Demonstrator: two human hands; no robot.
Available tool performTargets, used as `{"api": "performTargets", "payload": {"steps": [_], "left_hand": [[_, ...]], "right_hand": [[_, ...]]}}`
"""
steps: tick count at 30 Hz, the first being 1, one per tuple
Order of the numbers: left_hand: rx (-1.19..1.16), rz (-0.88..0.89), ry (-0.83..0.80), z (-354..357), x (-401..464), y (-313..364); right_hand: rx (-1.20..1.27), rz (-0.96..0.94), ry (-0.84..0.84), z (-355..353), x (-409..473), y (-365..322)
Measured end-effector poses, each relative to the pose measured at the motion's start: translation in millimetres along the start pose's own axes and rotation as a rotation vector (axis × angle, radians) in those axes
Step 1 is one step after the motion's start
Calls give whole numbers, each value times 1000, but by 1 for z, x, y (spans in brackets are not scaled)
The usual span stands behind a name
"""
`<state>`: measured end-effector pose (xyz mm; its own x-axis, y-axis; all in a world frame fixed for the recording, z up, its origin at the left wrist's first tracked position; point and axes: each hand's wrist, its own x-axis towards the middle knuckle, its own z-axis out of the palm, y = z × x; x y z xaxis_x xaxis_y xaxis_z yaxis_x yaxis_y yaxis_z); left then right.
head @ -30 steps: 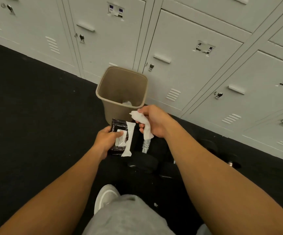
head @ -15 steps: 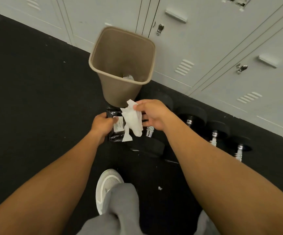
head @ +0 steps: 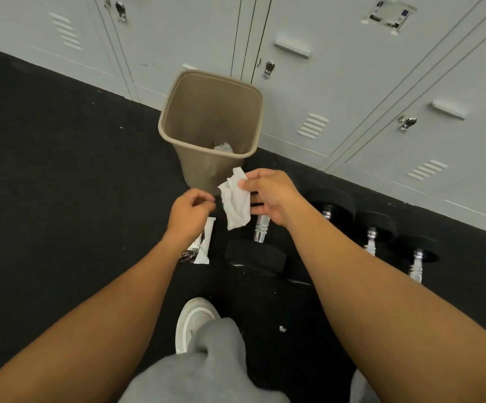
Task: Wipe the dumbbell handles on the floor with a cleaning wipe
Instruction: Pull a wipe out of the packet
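Observation:
My right hand (head: 270, 196) pinches a crumpled white cleaning wipe (head: 236, 206), which hangs above the nearest dumbbell. That dumbbell's chrome handle (head: 260, 228) shows just below the wipe, with a black weight head (head: 254, 255) at its near end. Three more black dumbbells (head: 371, 235) lie in a row to the right along the lockers. My left hand (head: 190, 213) hovers left of the wipe, fingers loosely curled and holding nothing. The wipe packet (head: 202, 245) lies on the floor under my left wrist, its white flap up.
A tan waste bin (head: 177, 112) stands just beyond my hands with a crumpled wipe at its bottom. Grey lockers (head: 337, 82) run along the back. The floor (head: 61, 170) is black rubber. My white shoe (head: 195, 318) and grey trouser leg are below.
My left hand has let go of the wipe packet, which now lies on the floor. The wipe has come free of the packet and hangs unfolded from my right hand.

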<state>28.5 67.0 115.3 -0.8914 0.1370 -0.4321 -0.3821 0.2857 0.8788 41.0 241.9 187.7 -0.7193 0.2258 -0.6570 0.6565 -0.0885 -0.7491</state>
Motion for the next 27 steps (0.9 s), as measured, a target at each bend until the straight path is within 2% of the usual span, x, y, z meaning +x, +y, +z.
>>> {"api": "performTargets", "payload": {"steps": [2,4,6,11,16,18,22,27], "left_hand": [[-155,21,-143,0,-14,22],[-279,-12,-364,3,-29,48],[-300,-38,-493,11,-41,72],[-245,-19,-490,38,-61,118],[-327,-118,-658,54,-74,147],[-304,-120,-682,64,-75,156],[-152,-118,-595,90,-68,165],[-151,-192,-722,113,-46,165]], "right_hand": [[43,-37,26,-8,-12,-9],[69,-74,48,-18,-27,-16],[86,-105,68,-30,-42,-22],[221,-152,100,-68,-82,-32],[282,-178,163,-109,-102,-30],[303,-173,186,-123,-103,-27],[373,-143,192,-144,-94,-18],[489,-58,157,-168,-66,-5]]}}
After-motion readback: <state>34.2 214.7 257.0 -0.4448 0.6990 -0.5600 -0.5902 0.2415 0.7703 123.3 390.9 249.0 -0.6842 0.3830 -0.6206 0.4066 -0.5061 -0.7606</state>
